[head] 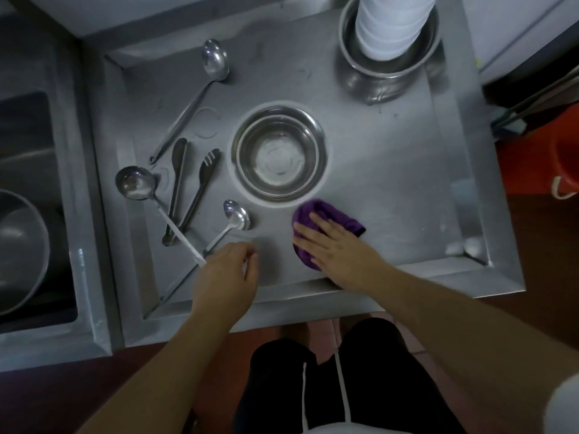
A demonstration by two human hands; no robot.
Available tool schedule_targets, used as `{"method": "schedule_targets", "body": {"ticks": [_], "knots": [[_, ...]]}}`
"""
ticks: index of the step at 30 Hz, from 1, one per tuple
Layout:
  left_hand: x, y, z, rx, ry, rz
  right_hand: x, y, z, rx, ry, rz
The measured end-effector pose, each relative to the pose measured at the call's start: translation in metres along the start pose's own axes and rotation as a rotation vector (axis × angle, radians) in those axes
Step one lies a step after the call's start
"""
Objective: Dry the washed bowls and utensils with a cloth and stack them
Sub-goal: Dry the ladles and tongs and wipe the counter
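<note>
A steel bowl (pixel 279 155) sits upright in the middle of a steel tray table (pixel 391 170), holding nothing. Near and to the right of it, the right hand (pixel 332 242) lies flat with straight fingers pressed on a purple cloth (pixel 326 217) bunched on the tray surface. The left hand (pixel 227 270) hovers low at the near left with its fingers loosely curled, right by the handle ends of two ladles; whether it has hold of either I cannot tell. One ladle (pixel 135 183) lies with its cup to the left and its bright handle running toward that hand, and a smaller ladle (pixel 236 215) lies just beside it, cup near the bowl. Tongs (pixel 188 189) lie between them, and a long ladle (pixel 214 59) rests at the far left. At the far right, a stack of white bowls (pixel 391 23) stands inside stacked steel bowls (pixel 388 64). A sink (pixel 28 214) lies to the left.
</note>
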State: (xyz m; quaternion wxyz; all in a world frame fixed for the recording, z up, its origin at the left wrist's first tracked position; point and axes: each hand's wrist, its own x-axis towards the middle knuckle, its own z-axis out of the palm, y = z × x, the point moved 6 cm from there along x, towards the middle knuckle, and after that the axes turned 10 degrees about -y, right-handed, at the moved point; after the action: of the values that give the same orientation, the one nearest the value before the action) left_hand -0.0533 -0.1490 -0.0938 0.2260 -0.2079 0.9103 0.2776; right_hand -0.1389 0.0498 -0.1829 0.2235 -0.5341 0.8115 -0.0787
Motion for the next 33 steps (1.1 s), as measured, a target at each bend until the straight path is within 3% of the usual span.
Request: {"method": "schedule_targets", "body": {"ticks": [3,5,8,10,14,17,20,25,30,33], "knots": [[0.013,0.017,0.003,0.008,-0.028,0.051,-0.058,0.029,0.005,-0.052,-0.065,-0.039],[0.021,0.028,0.003,0.047,-0.044,0.071,-0.081,0.071,-0.004,-0.102,-0.088,0.045],[0.034,0.041,0.004,0.076,-0.045,0.101,-0.107,0.151,-0.038,-0.077,0.059,0.463],[0.04,0.048,0.007,0.086,-0.048,0.123,-0.112,0.165,-0.05,-0.035,0.081,0.652],[0.045,0.063,0.017,0.11,-0.073,0.16,-0.111,0.099,-0.035,0.019,0.196,0.426],[0.047,0.07,0.025,0.118,-0.097,0.182,-0.141,0.054,-0.003,0.082,0.02,0.267],[0.048,0.073,0.028,0.165,-0.088,0.164,-0.155,0.066,0.001,0.04,-0.102,0.202],[0.054,0.067,0.026,0.178,-0.071,0.056,-0.129,0.161,-0.044,-0.176,-0.019,0.332],[0.051,0.067,0.036,0.149,-0.099,0.055,-0.037,0.212,-0.088,0.03,0.203,0.545],[0.047,0.071,0.04,0.103,-0.062,0.052,0.016,0.205,-0.103,0.118,0.286,0.615]]}}
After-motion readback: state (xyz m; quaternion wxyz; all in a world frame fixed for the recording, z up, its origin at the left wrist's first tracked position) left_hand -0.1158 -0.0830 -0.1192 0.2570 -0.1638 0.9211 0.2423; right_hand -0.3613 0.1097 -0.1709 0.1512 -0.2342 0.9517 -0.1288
